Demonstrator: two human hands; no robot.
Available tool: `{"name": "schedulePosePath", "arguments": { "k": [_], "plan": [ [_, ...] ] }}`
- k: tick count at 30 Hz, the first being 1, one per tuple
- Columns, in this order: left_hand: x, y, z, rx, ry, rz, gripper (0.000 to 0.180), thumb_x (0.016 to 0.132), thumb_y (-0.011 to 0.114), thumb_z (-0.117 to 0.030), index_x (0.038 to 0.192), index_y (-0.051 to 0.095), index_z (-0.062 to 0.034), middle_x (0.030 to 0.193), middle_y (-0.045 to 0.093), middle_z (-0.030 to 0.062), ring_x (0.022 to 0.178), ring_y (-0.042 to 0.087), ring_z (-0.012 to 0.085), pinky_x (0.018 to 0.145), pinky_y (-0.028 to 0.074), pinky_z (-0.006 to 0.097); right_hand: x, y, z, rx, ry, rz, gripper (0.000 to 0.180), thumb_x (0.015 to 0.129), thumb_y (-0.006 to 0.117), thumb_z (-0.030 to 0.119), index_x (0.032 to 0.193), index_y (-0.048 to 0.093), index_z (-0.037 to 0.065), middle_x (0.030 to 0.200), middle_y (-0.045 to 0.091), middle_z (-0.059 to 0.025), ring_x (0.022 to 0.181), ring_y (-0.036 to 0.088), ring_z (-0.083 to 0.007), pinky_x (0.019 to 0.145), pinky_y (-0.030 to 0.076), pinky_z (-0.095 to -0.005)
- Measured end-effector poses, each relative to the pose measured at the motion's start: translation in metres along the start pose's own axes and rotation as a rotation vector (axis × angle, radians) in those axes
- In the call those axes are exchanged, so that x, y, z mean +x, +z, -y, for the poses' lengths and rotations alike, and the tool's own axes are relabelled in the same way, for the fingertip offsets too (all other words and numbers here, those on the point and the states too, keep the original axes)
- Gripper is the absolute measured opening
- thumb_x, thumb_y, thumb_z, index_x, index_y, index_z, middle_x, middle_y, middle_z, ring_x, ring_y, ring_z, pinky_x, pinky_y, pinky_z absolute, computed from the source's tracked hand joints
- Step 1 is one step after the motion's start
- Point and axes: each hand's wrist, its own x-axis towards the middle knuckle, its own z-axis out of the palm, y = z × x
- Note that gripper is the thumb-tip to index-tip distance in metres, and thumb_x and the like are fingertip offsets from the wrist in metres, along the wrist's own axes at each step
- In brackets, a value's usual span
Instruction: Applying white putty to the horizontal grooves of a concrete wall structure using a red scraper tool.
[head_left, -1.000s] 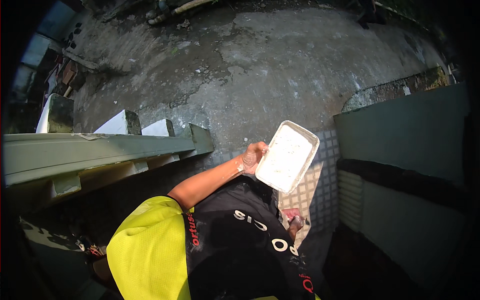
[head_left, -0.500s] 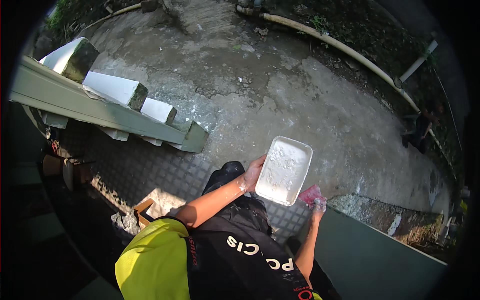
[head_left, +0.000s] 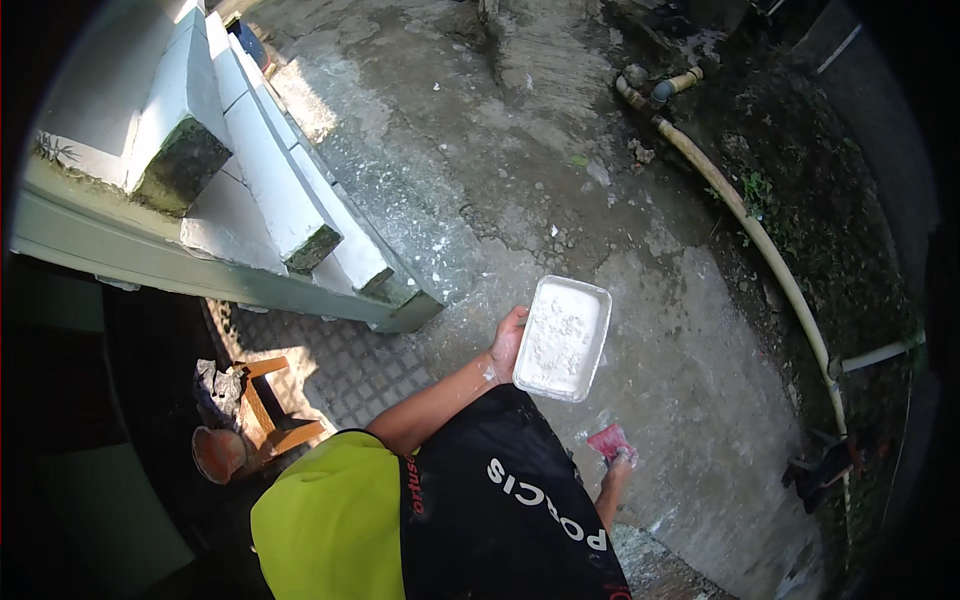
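Observation:
A shallow white rectangular tray (head_left: 552, 396) is held out in front of my body, its long sides slightly tilted in the view. White lumpy powder or paste (head_left: 566, 335) covers its bottom. My left hand (head_left: 508, 345) grips the tray's left side, fingers mostly hidden beneath it. Lower and to the right, my right hand (head_left: 622, 468) is closed around a pinkish-red flat scraper (head_left: 606, 439), apart from the tray. White smears mark the fingers of my right hand and my left wrist.
White tiled steps (head_left: 275, 185) with rough ends rise at the left above a pale green side wall (head_left: 150, 245). Below them stand a brown wooden stool (head_left: 258, 425) and an orange bucket (head_left: 218, 455). Stained concrete (head_left: 660, 330) stretches ahead, bordered by a long pipe (head_left: 760, 235) at right.
The view has shifted; the steps now look larger and the stool and bucket show more fully. The green panel at lower right has left view. Both hands keep their holds.

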Motion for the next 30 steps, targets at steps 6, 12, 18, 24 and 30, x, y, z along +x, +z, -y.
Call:
{"name": "schedulePosePath", "arguments": {
  "k": [6,12,18,24,30],
  "plan": [
    [0.077,0.031,-0.076,0.083,0.235,-0.134,0.077,0.082,0.038,-0.055,0.135,0.039,-0.0003,0.134,0.046,0.0191,0.119,0.049,0.0340,0.103,0.036,0.045,0.091,0.044,0.009,0.074,0.140,-0.037,0.036,0.074,0.055,0.008,0.110,0.051,0.012,0.079,0.058,-0.0066,0.062,0.058,-0.0200,0.049,0.048,-0.0314],
    [0.145,0.034,-0.150,0.017,0.390,-0.087,0.078,0.081,0.037,-0.057,0.135,0.039,-0.0008,0.134,0.046,0.0190,0.119,0.049,0.0345,0.103,0.036,0.045,0.270,0.097,0.100,-0.058,0.101,0.152,0.026,0.075,0.055,0.009,0.101,0.055,0.011,0.078,0.057,-0.0040,0.062,0.056,-0.0173,0.051,0.047,-0.0310],
    [0.219,0.028,-0.209,-0.045,0.660,-0.081,0.080,0.080,0.038,-0.059,0.135,0.039,-0.0012,0.134,0.046,0.0190,0.119,0.049,0.0350,0.103,0.036,0.046,0.411,0.234,0.227,-0.343,0.050,0.393,0.021,0.076,0.056,0.009,0.098,0.056,0.010,0.081,0.058,-0.0018,0.066,0.055,-0.0150,0.056,0.048,-0.0311],
    [0.287,0.067,-0.252,-0.071,1.032,-0.166,0.076,0.081,0.037,-0.055,0.136,0.038,-0.0028,0.134,0.045,0.0193,0.119,0.049,0.0359,0.103,0.035,0.048,0.462,0.469,0.459,-0.267,-0.317,0.656,0.007,0.075,0.054,0.010,0.080,0.055,0.014,0.066,0.049,0.0031,0.056,0.050,-0.0104,0.048,0.042,-0.0260],
    [0.335,0.121,-0.318,0.045,1.150,-0.058,0.074,0.083,0.034,-0.054,0.137,0.038,-0.0036,0.135,0.045,0.0184,0.119,0.049,0.0348,0.103,0.035,0.048,0.277,0.697,0.695,0.021,-0.296,1.183,0.025,0.081,0.056,0.010,0.105,0.058,0.002,0.094,0.061,-0.0022,0.081,0.058,-0.0135,0.074,0.046,-0.0276]
  ]
}}
